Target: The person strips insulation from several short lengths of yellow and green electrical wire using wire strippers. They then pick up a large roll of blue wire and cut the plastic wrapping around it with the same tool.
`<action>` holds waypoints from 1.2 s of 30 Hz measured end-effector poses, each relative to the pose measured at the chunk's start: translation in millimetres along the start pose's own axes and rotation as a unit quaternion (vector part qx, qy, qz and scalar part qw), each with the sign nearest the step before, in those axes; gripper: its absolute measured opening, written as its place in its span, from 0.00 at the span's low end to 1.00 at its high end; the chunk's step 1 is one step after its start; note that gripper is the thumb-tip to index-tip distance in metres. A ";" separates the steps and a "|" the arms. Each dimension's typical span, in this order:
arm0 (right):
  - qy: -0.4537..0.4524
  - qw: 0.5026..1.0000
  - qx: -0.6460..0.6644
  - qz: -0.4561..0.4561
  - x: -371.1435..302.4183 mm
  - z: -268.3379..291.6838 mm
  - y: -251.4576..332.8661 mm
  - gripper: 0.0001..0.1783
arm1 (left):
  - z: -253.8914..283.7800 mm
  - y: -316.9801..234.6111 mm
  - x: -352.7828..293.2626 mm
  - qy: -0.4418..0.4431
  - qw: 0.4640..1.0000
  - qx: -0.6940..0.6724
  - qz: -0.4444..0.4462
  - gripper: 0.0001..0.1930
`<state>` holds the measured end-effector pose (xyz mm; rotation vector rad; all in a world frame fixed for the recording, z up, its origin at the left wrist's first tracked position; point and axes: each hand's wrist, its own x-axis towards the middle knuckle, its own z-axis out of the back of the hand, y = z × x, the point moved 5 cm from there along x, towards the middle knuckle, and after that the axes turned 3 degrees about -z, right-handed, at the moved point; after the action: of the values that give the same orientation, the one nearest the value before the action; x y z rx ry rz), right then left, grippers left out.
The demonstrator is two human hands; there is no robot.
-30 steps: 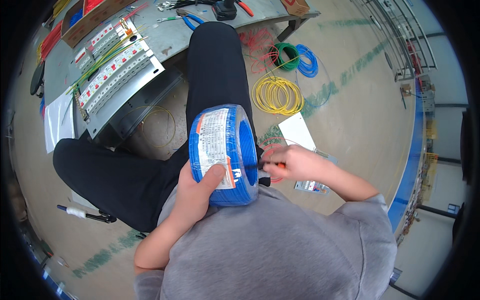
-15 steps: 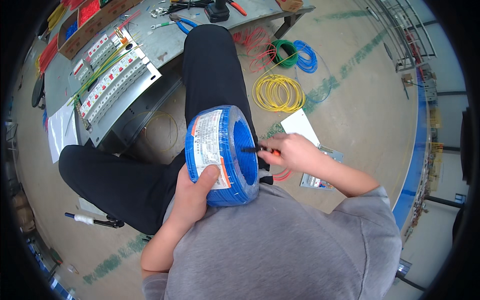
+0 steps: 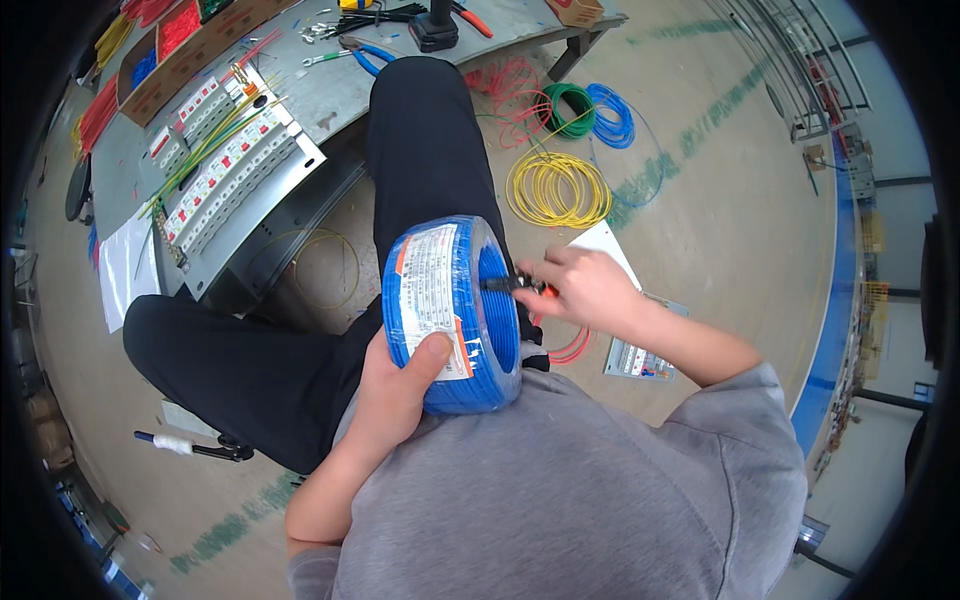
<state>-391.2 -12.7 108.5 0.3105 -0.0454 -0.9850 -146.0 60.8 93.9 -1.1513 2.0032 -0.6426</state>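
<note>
A coil of blue wire (image 3: pixel 437 360), wrapped in clear film with a white and orange label, rests tilted against my lap and shirt. My left hand (image 3: pixel 397 382) grips its near left side, thumb pressed on the label and the other fingers hidden beneath. On the coil's right, my right hand (image 3: pixel 580 287) is closed around black pliers (image 3: pixel 510 284) with orange on the handle. The pliers' dark tip reaches into the coil's round opening, by the inner turns and the film edge. Whether the jaws touch the wire or film, I cannot tell.
A metal workbench (image 3: pixel 345 90) holds a rail of circuit breakers (image 3: pixel 225 165), blue-handled pliers (image 3: pixel 368 58) and a power tool (image 3: pixel 434 32). On the floor lie yellow (image 3: pixel 560 190), green (image 3: pixel 567 110) and blue (image 3: pixel 611 115) wire coils, red wire, and another breaker panel (image 3: pixel 643 352).
My right hand has turned and shifted slightly up, showing more of the pliers' black head at the coil's opening. The coil and my left hand sit slightly further right in view.
</note>
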 end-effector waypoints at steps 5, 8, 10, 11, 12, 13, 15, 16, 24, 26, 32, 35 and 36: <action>0.285 0.922 0.247 -0.087 -24.1 7.9 25.3 0.23 | -4.8 -1.7 -5.5 -0.005 1.000 0.013 -0.018 0.27; 0.221 0.965 0.136 -0.048 -15.9 -8.0 6.7 0.23 | -4.3 -0.2 -2.9 0.000 1.000 0.019 -0.016 0.27; 0.076 0.997 0.001 -0.030 6.6 4.6 -3.9 0.25 | -1.3 1.0 -2.3 -0.006 1.000 0.024 -0.014 0.27; 0.006 0.999 -0.042 0.013 9.9 8.4 -5.5 0.26 | 0.2 1.5 -1.9 -0.008 1.000 0.024 -0.014 0.27; -0.017 0.999 -0.042 0.014 8.9 6.5 -6.7 0.25 | 1.9 2.0 -1.6 -0.012 1.000 0.024 -0.014 0.27; -0.040 0.998 -0.043 0.016 5.9 4.4 -5.9 0.25 | 3.9 2.5 -1.4 -0.008 1.000 0.014 -0.012 0.27; 0.004 1.000 0.003 -0.005 -3.7 -3.7 -3.0 0.23 | 8.1 4.3 -2.9 -0.005 1.000 -0.008 -0.007 0.27; 0.070 0.996 0.047 -0.031 -12.9 -9.7 -1.7 0.22 | 8.3 4.6 -3.8 -0.004 1.000 -0.003 -0.009 0.27; 0.249 0.950 0.183 -0.054 -18.6 -1.1 22.5 0.27 | -1.8 0.6 -5.4 0.006 0.999 0.037 -0.032 0.29; 0.107 0.993 -0.024 -0.032 -5.0 4.0 2.7 0.26 | -5.4 -1.0 -4.5 0.006 0.998 0.051 -0.036 0.28; 0.131 0.989 0.014 -0.061 -23.0 -8.2 9.3 0.26 | -4.2 -2.9 -3.5 0.004 0.998 0.043 -0.036 0.29; 0.302 0.914 0.248 -0.106 -38.5 15.6 47.6 0.30 | -7.1 -0.6 -6.3 0.006 0.998 0.045 -0.035 0.29; 0.346 0.877 0.305 -0.138 -35.6 29.1 56.5 0.30 | -7.8 -0.1 -6.6 0.008 0.998 0.049 -0.036 0.30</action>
<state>-370.3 38.7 155.6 1.2697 0.3582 -1.0750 -149.9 67.0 101.0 -1.1672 1.9290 -0.7789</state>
